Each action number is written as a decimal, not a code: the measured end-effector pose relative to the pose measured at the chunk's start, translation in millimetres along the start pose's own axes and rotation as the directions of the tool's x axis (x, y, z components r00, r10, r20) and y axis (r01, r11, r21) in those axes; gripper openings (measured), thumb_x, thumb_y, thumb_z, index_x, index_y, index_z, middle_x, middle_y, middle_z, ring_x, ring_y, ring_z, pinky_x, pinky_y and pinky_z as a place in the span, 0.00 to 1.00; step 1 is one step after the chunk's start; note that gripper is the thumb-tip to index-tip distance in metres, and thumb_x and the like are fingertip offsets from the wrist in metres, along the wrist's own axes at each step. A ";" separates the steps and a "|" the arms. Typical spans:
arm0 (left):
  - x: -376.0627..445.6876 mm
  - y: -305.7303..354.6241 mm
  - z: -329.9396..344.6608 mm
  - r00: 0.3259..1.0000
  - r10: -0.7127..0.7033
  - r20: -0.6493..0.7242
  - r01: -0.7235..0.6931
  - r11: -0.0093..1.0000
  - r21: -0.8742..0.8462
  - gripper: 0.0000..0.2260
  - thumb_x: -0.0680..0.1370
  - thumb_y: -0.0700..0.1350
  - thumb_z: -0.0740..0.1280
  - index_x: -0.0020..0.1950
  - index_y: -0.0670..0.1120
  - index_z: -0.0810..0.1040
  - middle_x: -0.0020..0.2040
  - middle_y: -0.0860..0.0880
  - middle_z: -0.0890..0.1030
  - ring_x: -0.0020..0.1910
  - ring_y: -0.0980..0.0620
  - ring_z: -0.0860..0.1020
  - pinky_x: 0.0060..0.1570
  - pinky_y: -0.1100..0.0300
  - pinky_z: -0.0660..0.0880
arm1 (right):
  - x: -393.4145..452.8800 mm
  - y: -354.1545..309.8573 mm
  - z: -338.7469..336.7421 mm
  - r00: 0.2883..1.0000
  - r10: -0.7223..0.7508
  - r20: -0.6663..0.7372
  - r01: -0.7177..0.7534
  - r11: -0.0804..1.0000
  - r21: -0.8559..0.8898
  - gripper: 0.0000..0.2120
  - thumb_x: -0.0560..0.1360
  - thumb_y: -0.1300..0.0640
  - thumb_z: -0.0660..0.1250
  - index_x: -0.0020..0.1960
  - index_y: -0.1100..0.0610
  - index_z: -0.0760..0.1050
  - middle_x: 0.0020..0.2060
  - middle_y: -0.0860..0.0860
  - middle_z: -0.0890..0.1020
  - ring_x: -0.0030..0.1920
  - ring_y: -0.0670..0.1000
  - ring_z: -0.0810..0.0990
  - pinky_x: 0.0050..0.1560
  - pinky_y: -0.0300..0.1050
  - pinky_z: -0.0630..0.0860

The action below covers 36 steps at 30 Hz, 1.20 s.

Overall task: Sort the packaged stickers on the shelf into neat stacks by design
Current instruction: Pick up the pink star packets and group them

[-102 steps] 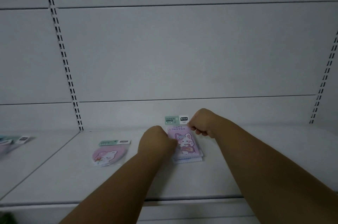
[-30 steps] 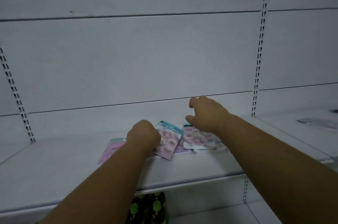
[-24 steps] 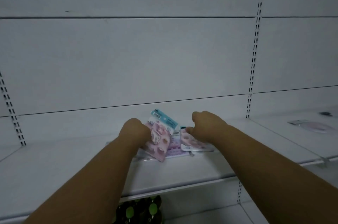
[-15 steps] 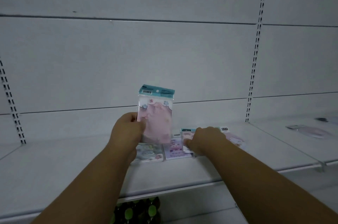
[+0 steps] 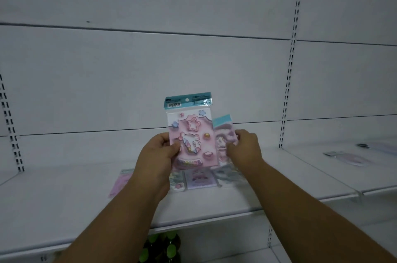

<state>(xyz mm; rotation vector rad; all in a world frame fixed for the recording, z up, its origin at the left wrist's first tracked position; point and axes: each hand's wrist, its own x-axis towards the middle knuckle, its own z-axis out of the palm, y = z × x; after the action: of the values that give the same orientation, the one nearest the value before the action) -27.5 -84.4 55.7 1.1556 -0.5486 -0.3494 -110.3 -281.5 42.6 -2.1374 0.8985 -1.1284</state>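
Observation:
My left hand (image 5: 158, 156) holds a pink unicorn sticker pack (image 5: 192, 133) upright above the white shelf (image 5: 64, 204); the pack has a teal header and stars on it. Right beside it, my right hand (image 5: 243, 147) grips a second sticker pack (image 5: 223, 131) with a teal top, partly hidden behind the first. On the shelf under my hands lie more packs: a purple one (image 5: 200, 179), a greenish one (image 5: 177, 181), another (image 5: 229, 173) to the right, and a pink one (image 5: 120, 183) at the left behind my forearm.
A sticker pack (image 5: 352, 158) lies on the neighbouring shelf section at the right. Slotted uprights (image 5: 289, 82) divide the white back wall. Dark bottles with green caps (image 5: 161, 245) stand on the level below the shelf edge.
My left hand has raised the pink unicorn pack higher and turned its face toward me. My right hand has lifted a second pack off the shelf pile beside it.

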 end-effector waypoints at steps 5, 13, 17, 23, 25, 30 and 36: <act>-8.9 -12.4 42.5 0.999 0.011 0.035 -0.011 1.000 -0.015 0.07 0.79 0.34 0.63 0.53 0.40 0.79 0.47 0.42 0.86 0.45 0.43 0.85 0.40 0.52 0.81 | 6.3 19.4 -53.9 0.994 0.050 -0.100 -0.023 0.967 0.252 0.12 0.74 0.62 0.66 0.56 0.56 0.69 0.43 0.52 0.78 0.41 0.52 0.81 0.38 0.47 0.80; -38.1 -59.8 185.7 0.990 -0.024 0.140 0.039 0.994 -0.104 0.08 0.79 0.33 0.62 0.51 0.40 0.80 0.46 0.42 0.86 0.44 0.45 0.85 0.37 0.55 0.81 | 13.8 117.0 -185.5 0.991 0.070 -0.117 -0.027 0.942 0.335 0.11 0.73 0.59 0.69 0.53 0.53 0.70 0.45 0.51 0.82 0.43 0.50 0.84 0.43 0.52 0.83; -59.4 -91.5 283.2 0.980 -0.060 0.191 0.093 0.981 -0.170 0.08 0.78 0.32 0.61 0.50 0.38 0.79 0.44 0.40 0.86 0.40 0.44 0.85 0.34 0.55 0.81 | 24.9 173.2 -270.4 0.990 0.073 -0.117 -0.034 0.952 0.304 0.12 0.73 0.58 0.70 0.53 0.53 0.70 0.47 0.51 0.82 0.44 0.49 0.84 0.43 0.51 0.84; -81.2 -130.3 440.3 0.942 -0.096 0.322 0.171 0.962 -0.213 0.08 0.78 0.32 0.61 0.49 0.38 0.79 0.45 0.40 0.86 0.42 0.43 0.85 0.37 0.53 0.82 | 54.2 258.9 -395.9 0.972 0.086 -0.219 -0.038 0.976 0.215 0.11 0.73 0.57 0.69 0.52 0.49 0.71 0.45 0.46 0.82 0.43 0.46 0.83 0.42 0.45 0.83; -83.0 -142.2 484.0 0.927 -0.121 0.355 0.204 0.957 -0.207 0.08 0.79 0.33 0.61 0.51 0.38 0.79 0.46 0.40 0.86 0.43 0.42 0.85 0.37 0.52 0.82 | 68.7 288.5 -427.5 0.967 0.107 -0.231 -0.064 0.980 0.188 0.09 0.74 0.56 0.69 0.52 0.50 0.72 0.45 0.47 0.82 0.43 0.47 0.84 0.42 0.46 0.83; -65.9 -171.1 574.1 0.895 -0.118 0.430 0.214 0.960 -0.181 0.07 0.79 0.34 0.62 0.52 0.38 0.79 0.46 0.41 0.86 0.44 0.42 0.85 0.37 0.53 0.82 | 114.2 356.4 -479.1 0.942 0.154 -0.298 -0.101 0.978 0.184 0.08 0.74 0.54 0.70 0.51 0.50 0.73 0.44 0.46 0.83 0.41 0.46 0.85 0.33 0.38 0.82; -24.6 -203.4 664.1 0.876 -0.104 0.472 0.239 0.942 -0.236 0.08 0.79 0.33 0.61 0.52 0.39 0.79 0.45 0.42 0.86 0.43 0.44 0.85 0.34 0.56 0.81 | 179.0 422.9 -512.4 0.929 0.224 -0.295 -0.164 0.963 0.215 0.07 0.74 0.57 0.69 0.49 0.49 0.74 0.44 0.48 0.83 0.40 0.48 0.85 0.36 0.44 0.83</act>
<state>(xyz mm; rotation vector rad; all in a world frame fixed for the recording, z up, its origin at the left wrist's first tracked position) -426.2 -653.7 57.1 0.8369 -0.7747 -0.8444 -599.7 -764.1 75.2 -1.7010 1.0735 -1.4165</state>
